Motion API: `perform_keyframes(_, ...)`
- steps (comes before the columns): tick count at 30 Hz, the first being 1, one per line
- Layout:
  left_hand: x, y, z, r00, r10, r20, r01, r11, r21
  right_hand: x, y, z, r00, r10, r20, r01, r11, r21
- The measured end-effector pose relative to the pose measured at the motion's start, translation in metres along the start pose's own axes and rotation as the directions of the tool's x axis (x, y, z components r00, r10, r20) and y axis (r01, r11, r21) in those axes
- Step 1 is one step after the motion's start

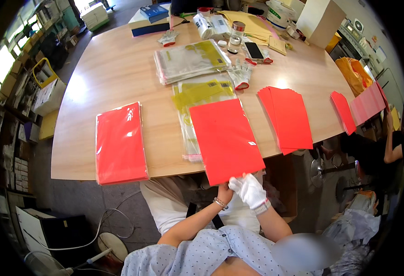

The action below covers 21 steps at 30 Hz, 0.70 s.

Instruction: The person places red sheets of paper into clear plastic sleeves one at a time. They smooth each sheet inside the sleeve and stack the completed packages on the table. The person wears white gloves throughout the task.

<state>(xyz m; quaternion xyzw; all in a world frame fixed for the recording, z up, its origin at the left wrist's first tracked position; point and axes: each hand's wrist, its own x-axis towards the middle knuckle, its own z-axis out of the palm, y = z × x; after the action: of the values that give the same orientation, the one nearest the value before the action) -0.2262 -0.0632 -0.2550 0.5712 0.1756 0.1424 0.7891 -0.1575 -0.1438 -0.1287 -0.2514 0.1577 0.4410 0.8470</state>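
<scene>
A red sheet in a clear plastic bag [227,140] lies at the near table edge, its lower end sticking out toward me. My left hand [225,195], bare with a bracelet at the wrist, grips that lower edge, fingers partly hidden beneath it. Beside it my right hand [249,191], in a white glove, is closed on the same edge near the corner. Under the packet are flat clear and yellow plastic bags [186,124]. To the left sits a stack of bagged red sheets [121,145]; to the right, a fanned pile of loose red sheets [290,122].
Farther back lie more clear bags [188,60], a white glove [241,73], a phone [254,51], a glass jar [235,39] and blue books [153,16]. At the right, another person's arm [392,138] is beside a pink sheet [367,106]. A fan [43,264] stands lower left.
</scene>
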Motion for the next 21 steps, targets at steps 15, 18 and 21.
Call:
perform_keyframes(15, -0.009, 0.096, -0.092, 0.928, -0.369, 0.058, 0.373, 0.916, -0.147, 0.005, 0.024, 0.063, 0.73, -0.221, 0.647, 0.487, -0.495, -0.719)
perform_keyframes(18, -0.005, 0.106, -0.077, 0.932, -0.359, -0.048, 0.33, 0.896, -0.298, 0.021, 0.055, 0.069, 0.751, -0.189, 0.632, 0.382, -0.656, -0.651)
perform_keyframes(21, -0.006, 0.097, -0.07, 0.9, -0.383, -0.208, 0.275, 0.87, -0.409, 0.032, 0.068, 0.058, 0.774, -0.122, 0.621, 0.381, -0.695, -0.61)
